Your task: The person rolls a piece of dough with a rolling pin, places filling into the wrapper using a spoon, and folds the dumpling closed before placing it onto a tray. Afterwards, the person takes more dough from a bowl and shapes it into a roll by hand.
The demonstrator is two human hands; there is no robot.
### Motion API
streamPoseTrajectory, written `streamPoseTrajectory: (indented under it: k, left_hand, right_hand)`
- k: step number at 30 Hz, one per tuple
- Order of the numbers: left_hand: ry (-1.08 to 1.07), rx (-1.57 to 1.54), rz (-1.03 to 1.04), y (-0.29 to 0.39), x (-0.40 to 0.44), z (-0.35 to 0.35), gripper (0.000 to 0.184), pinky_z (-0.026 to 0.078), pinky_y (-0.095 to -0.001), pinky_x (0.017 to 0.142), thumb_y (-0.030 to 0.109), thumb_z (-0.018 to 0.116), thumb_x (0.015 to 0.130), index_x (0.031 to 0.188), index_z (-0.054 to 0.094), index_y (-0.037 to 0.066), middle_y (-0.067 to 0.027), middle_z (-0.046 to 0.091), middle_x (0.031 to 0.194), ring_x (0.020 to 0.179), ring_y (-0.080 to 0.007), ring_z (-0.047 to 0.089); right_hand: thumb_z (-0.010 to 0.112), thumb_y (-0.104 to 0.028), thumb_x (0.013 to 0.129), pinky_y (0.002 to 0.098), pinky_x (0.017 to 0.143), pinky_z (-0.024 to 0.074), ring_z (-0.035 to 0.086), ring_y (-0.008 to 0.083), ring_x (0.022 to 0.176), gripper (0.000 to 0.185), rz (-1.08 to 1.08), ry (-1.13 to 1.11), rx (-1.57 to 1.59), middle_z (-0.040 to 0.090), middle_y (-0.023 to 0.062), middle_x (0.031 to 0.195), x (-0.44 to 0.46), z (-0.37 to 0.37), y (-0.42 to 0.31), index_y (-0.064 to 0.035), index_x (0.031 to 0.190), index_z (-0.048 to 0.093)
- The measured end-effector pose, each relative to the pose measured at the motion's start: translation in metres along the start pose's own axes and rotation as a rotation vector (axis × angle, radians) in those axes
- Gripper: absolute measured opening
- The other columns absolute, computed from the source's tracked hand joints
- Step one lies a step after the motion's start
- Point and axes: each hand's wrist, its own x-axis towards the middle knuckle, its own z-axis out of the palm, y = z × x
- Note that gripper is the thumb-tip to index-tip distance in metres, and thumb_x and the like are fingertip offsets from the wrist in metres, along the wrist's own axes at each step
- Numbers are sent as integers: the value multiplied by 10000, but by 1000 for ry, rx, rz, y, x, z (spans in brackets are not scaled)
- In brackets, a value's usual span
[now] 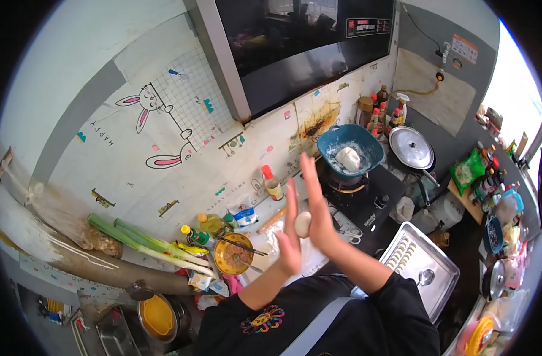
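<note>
Between my two raised palms sits a small round piece of pale dough (303,225). My left hand (290,234) presses it from one side with straight fingers, and my right hand (316,207) is against its other side, fingers stretched upward. Below them lies a floured white board (311,258) with a rolling pin (272,219) at its far edge. Beside the board, an orange bowl (228,264) holds a brownish filling with chopsticks across it. A blue pot (330,142) on the stove contains a larger lump of floured dough (348,159).
A metal tray (438,261) with rows of dumplings and a small round dish is at the right. Scissors (352,235), a red-capped bottle (272,183), a lidded pan (411,147) and leeks (146,242) stand around. The range hood (300,89) hangs above.
</note>
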Motion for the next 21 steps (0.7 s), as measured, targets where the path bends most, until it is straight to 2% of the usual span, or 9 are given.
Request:
streamPoseTrajectory:
  k: [2, 4, 5, 9, 10, 12, 16, 18, 21]
  left_hand:
    - [159, 30, -44, -16, 22, -26, 901, -65, -377, 1128, 671, 42, 889, 1455, 5, -29, -155, -35, 1543, 1425, -266, -60]
    - [234, 21, -44, -14, 41, -38, 878, -46, -375, 1132, 650, 31, 900, 1456, 6, -29, -152, -6, 1544, 1427, -252, -48]
    - [266, 15, -44, -14, 45, -41, 867, -36, -373, 1134, 640, 25, 905, 1456, 7, -29, -151, 9, 1545, 1427, -245, -41]
    - [-32, -153, -184, -6, -1, -12, 963, -14, -372, 1135, 716, 14, 855, 1451, -6, -40, -136, -13, 1547, 1426, -254, 1]
    - [-30, -63, -154, -5, -10, -2, 966, -14, -376, 1133, 715, 4, 853, 1448, -15, -47, -138, -20, 1547, 1425, -260, -2]
    - [-38, 16, -106, -3, -21, 13, 957, -13, -384, 1133, 706, 1, 858, 1448, -17, -47, -141, -12, 1546, 1425, -269, -1]
    - [29, -76, -112, -13, 7, -14, 943, -50, -387, 1130, 695, 11, 868, 1448, -1, -47, -152, -12, 1545, 1427, -255, -40]
    - [186, -58, -115, -14, 23, -26, 928, -47, -389, 1133, 698, 18, 867, 1461, 23, -16, -151, 20, 1545, 1428, -255, -11]
    - [236, -73, -132, -21, 18, -25, 938, -41, -391, 1135, 722, 16, 848, 1472, 29, 22, -140, 38, 1547, 1429, -255, 25]
  right_hand:
    - [161, -443, 988, 394, 1133, 11, 11, 301, 1427, 666, 106, -81, 81, 63, 169, 1539, -27, 17, -22, 18, 1461, 78]
    - [291, -580, 898, 512, 1114, 34, 60, 357, 1419, 832, -119, 33, 255, 106, 183, 1529, -56, 39, -24, -15, 1470, 78]
    - [199, -642, 892, 512, 1113, 23, 51, 361, 1419, 868, -106, 23, 241, 106, 196, 1525, -56, 40, -23, 0, 1464, 84]
    - [101, -578, 948, 383, 1132, 0, 35, 292, 1424, 786, 15, -38, 141, 106, 171, 1531, -6, 2, -4, 19, 1458, 103]
    - [106, -607, 939, 356, 1133, -7, 40, 267, 1425, 807, -21, 43, 231, 109, 149, 1535, 7, -3, 8, 8, 1461, 111]
    - [80, -643, 917, 341, 1132, -14, 40, 253, 1425, 846, 203, 128, 428, 101, 139, 1537, 27, -8, 26, 2, 1464, 111]
    - [110, -624, 929, 369, 1132, -19, 7, 271, 1425, 827, 94, 3, 253, 57, 150, 1541, -9, 11, 5, 3, 1465, 54]
    - [127, -613, 933, 390, 1131, -22, 1, 282, 1424, 829, 216, -84, 241, 21, 162, 1541, -33, 25, -26, 15, 1461, 7]
    - [335, -204, 953, 418, 1134, 90, 128, 353, 1406, 619, 86, 50, 194, 127, 232, 1511, -31, 28, -21, 6, 1461, 51]
